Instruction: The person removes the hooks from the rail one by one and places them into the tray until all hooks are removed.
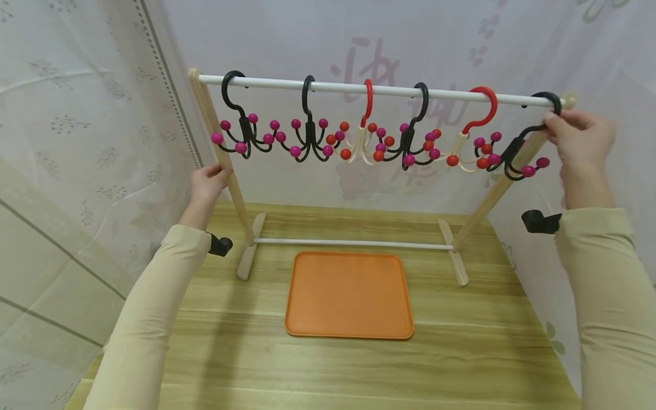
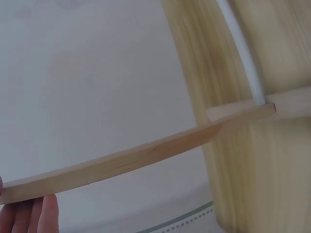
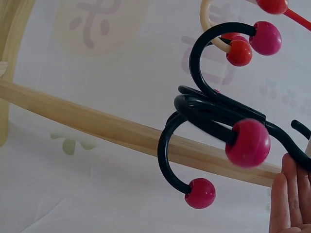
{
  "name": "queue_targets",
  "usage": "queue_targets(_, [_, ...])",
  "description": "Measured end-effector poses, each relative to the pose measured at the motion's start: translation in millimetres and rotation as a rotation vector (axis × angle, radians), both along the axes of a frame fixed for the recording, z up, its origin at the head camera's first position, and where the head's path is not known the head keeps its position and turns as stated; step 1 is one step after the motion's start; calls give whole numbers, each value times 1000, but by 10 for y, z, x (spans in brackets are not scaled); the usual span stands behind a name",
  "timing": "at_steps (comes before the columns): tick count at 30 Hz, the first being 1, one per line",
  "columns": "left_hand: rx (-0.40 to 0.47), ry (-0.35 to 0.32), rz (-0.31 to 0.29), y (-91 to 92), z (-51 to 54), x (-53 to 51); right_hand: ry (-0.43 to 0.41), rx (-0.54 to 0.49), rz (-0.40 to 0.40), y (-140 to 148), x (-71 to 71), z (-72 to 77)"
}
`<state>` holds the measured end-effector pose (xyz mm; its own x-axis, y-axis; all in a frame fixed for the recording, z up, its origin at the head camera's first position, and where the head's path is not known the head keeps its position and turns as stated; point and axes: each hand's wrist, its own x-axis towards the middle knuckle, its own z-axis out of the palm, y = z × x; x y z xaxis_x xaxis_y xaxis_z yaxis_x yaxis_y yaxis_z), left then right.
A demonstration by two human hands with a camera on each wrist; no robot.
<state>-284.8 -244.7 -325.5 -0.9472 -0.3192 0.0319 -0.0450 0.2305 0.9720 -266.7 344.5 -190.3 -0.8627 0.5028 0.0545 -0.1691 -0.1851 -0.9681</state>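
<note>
A wood-grain table (image 1: 333,370) is spreading out below, and a clothes rack (image 1: 338,87) is standing near its back edge. The rack's two wooden posts (image 1: 482,212) are holding up a long white top bar (image 1: 266,83). A white bottom bar (image 1: 353,243) is joining the posts low down. An orange tray (image 1: 348,296) is lying flat just in front of the bottom bar. Six hangers (image 1: 310,134) are hanging in a row from the top bar. Four are black, and two are red and cream. The last black hanger (image 1: 511,151), at the right end, is tilting. The right hand (image 1: 584,134) is pinching it near its hook. The left hand (image 1: 206,185) is gripping the left post (image 1: 238,199) partway up. Little balls are tipping the curly arms: pink balls (image 1: 528,171) on black hangers, orange-red balls (image 1: 452,160) on the others.
</note>
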Motion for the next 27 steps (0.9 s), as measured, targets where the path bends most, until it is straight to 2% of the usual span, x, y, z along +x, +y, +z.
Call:
queue_targets(3, [-14, -7, -6, -3, 12, 2, 13, 3, -12, 14, -3, -2])
queue_targets(11, [-37, -7, -21, -12, 14, 8, 111, 19, -60, -12, -13, 18])
queue_targets(23, [-42, -9, -36, -26, 14, 9, 117, 21, -113, 8, 83, 81])
queue_targets(27, [-46, -16, -32, -39, 8, -7, 165, -20, -113, -8, 123, 75])
